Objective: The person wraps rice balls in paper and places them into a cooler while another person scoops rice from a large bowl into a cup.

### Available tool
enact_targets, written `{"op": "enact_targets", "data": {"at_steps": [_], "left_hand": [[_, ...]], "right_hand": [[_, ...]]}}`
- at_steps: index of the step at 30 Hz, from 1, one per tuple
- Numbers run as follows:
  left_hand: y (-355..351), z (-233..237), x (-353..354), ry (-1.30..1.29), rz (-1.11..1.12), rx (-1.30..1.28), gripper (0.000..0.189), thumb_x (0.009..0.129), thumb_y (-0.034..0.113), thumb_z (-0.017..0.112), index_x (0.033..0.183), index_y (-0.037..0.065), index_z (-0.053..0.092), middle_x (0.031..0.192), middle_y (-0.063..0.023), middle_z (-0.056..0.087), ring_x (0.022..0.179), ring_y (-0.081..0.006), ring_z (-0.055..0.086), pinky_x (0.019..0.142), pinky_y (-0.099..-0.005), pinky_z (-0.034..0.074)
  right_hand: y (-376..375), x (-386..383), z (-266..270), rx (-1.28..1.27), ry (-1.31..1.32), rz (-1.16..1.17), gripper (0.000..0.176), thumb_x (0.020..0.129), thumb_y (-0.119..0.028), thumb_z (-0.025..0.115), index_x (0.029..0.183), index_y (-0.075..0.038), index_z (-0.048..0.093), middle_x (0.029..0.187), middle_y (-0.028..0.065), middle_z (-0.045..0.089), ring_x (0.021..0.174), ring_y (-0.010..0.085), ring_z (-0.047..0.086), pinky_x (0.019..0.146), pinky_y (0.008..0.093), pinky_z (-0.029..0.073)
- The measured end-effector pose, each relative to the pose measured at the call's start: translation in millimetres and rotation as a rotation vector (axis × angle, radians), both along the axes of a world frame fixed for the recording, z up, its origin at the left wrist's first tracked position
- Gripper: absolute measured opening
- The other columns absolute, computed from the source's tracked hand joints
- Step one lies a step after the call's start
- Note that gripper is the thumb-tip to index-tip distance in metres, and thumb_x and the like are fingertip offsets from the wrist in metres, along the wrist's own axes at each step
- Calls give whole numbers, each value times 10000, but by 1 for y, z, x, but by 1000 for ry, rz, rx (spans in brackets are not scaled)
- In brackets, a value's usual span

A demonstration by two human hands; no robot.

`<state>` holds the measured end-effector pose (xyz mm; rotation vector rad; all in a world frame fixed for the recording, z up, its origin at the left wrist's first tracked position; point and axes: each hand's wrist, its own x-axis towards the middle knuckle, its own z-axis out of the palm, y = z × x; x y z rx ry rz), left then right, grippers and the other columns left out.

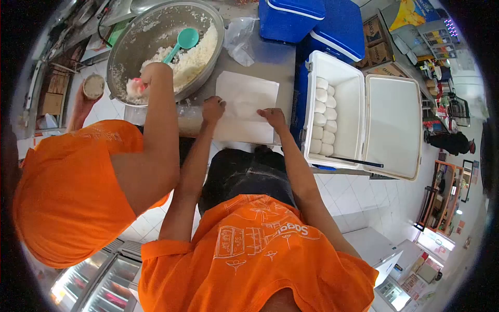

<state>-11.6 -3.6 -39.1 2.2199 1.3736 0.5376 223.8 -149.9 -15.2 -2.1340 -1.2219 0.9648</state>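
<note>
White paper (pixel 244 88) lies on the metal table in front of me, with a fold or raised crease across its middle. At its left edge my left hand (pixel 213 110) is closed on the paper, fingers curled. My right hand (pixel 273 118) pinches the paper near its right side, thumb pointing inward. A faint rounded bulge shows in the paper between the two hands; what lies under it is hidden.
At left a co-worker's hand (pixel 156 75) reaches into a big pot (pixel 115 78) of rice (pixel 202 54) holding a turquoise ladle (pixel 187 39); their other hand holds a filled cup (pixel 94 86). An open white cooler (pixel 353 112) with several wrapped packs (pixel 325 114) stands right, blue coolers (pixel 291 23) behind.
</note>
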Motion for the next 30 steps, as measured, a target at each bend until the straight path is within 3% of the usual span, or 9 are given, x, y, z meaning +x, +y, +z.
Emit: {"op": "enact_targets", "data": {"at_steps": [2, 6, 12, 15, 17, 18, 22, 25, 30], "left_hand": [[-39, 66, 19, -42, 97, 404, 249, 846, 95, 616, 1090, 49, 627, 1068, -169, 638, 932, -387, 606, 844, -475, 490], [-122, 53, 25, -42, -507, 138, 628, 826, 255, 625, 1388, 28, 459, 1350, -192, 481, 1298, -403, 422, 1088, -530, 335], [-134, 55, 29, 73, -371, 192, 729, 844, 281, 620, 1493, 94, 345, 1503, -179, 330, 1411, -393, 285, 1149, -525, 244], [-129, 58, 31, 97, -396, 196, 712, 857, 295, 612, 1492, 105, 351, 1511, -175, 326, 1414, -393, 277, 1156, -524, 228], [-128, 57, 32, 103, -394, 186, 703, 862, 300, 608, 1493, 116, 356, 1509, -166, 337, 1417, -383, 275, 1158, -521, 223], [-127, 59, 31, 104, -396, 173, 695, 867, 304, 605, 1493, 128, 361, 1507, -156, 347, 1420, -373, 274, 1161, -517, 218], [-124, 61, 33, 139, -371, 198, 600, 887, 263, 590, 1452, 144, 429, 1485, -127, 387, 1396, -337, 322, 1145, -507, 248], [-107, 49, 31, 264, -396, 210, 563, 905, 235, 578, 1445, 188, 426, 1502, -133, 374, 1368, -325, 360, 1100, -507, 309], [-87, 62, 44, 274, -212, 324, 604, 822, 100, 646, 1388, 218, 471, 1471, -106, 383, 1345, -300, 374, 1041, -557, 310]], "right_hand": [[-8, 2, -22, 136, -8, 14, 317, 870, -397, 690, 879, -89, 767, 847, 122, 734, 793, 286, 698, 718, 360, 526], [-31, 0, -17, 218, 259, -149, 359, 889, -409, 660, 861, -64, 753, 846, 126, 733, 783, 235, 707, 698, 364, 536], [-48, 27, 13, -555, 657, -480, 304, 915, -278, 662, 963, 19, 702, 843, 78, 707, 715, 150, 652, 606, 308, 526], [-37, 55, -60, -84, 824, 263, 377, 896, -315, 685, 1056, 25, 655, 887, 96, 701, 752, 180, 676, 659, 303, 548], [6, 38, 4, -216, 372, -68, 530, 784, -459, 738, 993, 23, 677, 1005, 172, 698, 944, 297, 672, 823, 373, 544], [28, 40, -38, -53, 508, -285, 481, 771, -415, 740, 1021, -7, 687, 1068, 173, 685, 984, 315, 658, 865, 394, 529], [100, 67, -17, 251, 37, 48, 392, 761, -335, 732, 1083, -113, 708, 1168, 163, 660, 1043, 347, 633, 956, 447, 482], [142, 62, 8, -5, -19, 243, 349, 767, -297, 712, 1080, -142, 716, 1160, 141, 672, 1063, 343, 628, 959, 458, 480], [119, 28, 47, 220, -403, 506, 219, 753, -217, 677, 933, -107, 736, 951, 122, 717, 917, 304, 683, 803, 439, 533]]}}
